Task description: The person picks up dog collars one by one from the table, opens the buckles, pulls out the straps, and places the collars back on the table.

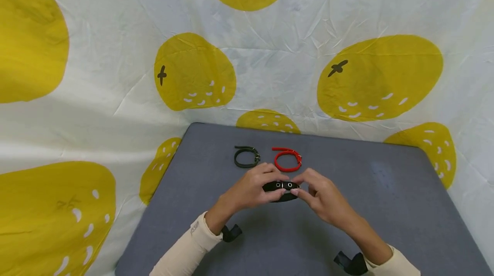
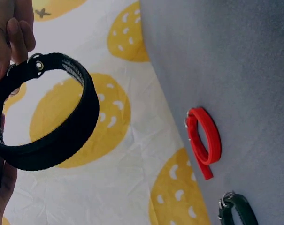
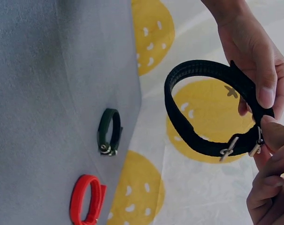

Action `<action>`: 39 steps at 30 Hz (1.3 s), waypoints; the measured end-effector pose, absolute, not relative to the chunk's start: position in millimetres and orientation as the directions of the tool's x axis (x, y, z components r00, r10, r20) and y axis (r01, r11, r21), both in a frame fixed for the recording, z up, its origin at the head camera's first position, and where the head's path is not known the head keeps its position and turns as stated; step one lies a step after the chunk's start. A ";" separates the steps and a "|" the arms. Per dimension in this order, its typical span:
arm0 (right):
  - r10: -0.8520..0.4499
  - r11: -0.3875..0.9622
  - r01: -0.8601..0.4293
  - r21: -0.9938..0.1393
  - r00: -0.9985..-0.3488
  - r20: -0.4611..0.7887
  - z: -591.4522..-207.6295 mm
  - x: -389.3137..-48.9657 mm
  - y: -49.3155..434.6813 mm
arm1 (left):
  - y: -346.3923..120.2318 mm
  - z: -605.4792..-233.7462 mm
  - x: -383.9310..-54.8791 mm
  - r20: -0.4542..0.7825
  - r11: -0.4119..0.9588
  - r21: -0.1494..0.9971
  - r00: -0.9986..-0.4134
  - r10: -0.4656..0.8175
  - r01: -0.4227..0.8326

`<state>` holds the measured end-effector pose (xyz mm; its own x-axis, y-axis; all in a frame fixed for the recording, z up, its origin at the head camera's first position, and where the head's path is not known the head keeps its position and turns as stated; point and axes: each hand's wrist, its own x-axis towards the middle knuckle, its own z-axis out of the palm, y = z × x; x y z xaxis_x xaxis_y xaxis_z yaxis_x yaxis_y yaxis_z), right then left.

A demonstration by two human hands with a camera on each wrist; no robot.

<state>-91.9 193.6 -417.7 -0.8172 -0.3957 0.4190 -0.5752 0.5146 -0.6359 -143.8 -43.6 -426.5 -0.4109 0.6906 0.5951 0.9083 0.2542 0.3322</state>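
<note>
A black collar [image 1: 284, 198] with metal eyelets is held between both hands above the table, closed into a loop. My left hand [image 1: 257, 185] pinches its strap from the left, thumb below and fingers above. From the other side my right hand [image 1: 322, 194] pinches the strap near the buckle. The black loop [image 2: 88, 117] hangs in full view in the left wrist view. Metal buckle parts [image 3: 230, 149] show beside the fingertips in the right wrist view. Fingers partly hide the overlapped strap.
Beyond the hands, a dark green collar [image 1: 247, 165] and a red collar [image 1: 287, 169] lie buckled into loops on the grey table [image 1: 347, 164]. White cloth [image 1: 278, 74] printed with yellow fruit hangs behind and beside the table.
</note>
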 end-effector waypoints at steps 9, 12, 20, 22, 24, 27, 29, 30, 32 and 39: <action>-0.338 0.480 -0.540 -0.692 -0.841 0.422 -427.7 -89.1 192.7 | -42.7 -428.9 -140.7 0.562 0.319 0.374 -0.486 0.669 0.871; -0.330 0.485 -0.533 -0.694 -0.846 0.419 -429.8 -90.3 193.2 | -41.7 -429.4 -139.8 0.539 0.327 0.417 -0.520 0.662 0.848; -0.369 0.503 -0.564 -0.655 -0.825 0.428 -432.9 -94.6 195.2 | -39.8 -432.2 -137.3 0.473 0.340 0.436 -0.533 0.702 0.834; -0.382 0.500 -0.584 -0.640 -0.812 0.442 -433.9 -95.2 195.6 | -38.8 -432.7 -137.1 0.474 0.341 0.427 -0.529 0.704 0.837; -0.387 0.499 -0.597 -0.628 -0.802 0.455 -434.6 -95.3 195.7 | -37.4 -433.2 -137.4 0.480 0.345 0.424 -0.531 0.698 0.837; -0.378 0.499 -0.597 -0.629 -0.803 0.462 -435.7 -94.9 195.3 | -35.6 -433.9 -138.1 0.488 0.339 0.444 -0.542 0.684 0.829; -0.361 0.498 -0.582 -0.643 -0.813 0.457 -436.6 -94.7 194.8 | -35.0 -434.6 -138.6 0.489 0.334 0.470 -0.556 0.672 0.817; -0.352 0.494 -0.574 -0.653 -0.819 0.454 -437.3 -94.6 194.5 | -34.8 -435.1 -138.9 0.486 0.332 0.483 -0.564 0.668 0.810; -0.332 0.477 -0.556 -0.681 -0.831 0.446 -439.6 -94.6 194.2 | -34.9 -436.2 -139.6 0.478 0.330 0.509 -0.580 0.659 0.795; -0.264 0.367 -0.504 -0.781 -0.862 0.433 -452.5 -96.1 195.2 | -36.1 -440.3 -143.1 0.405 0.361 0.566 -0.631 0.661 0.741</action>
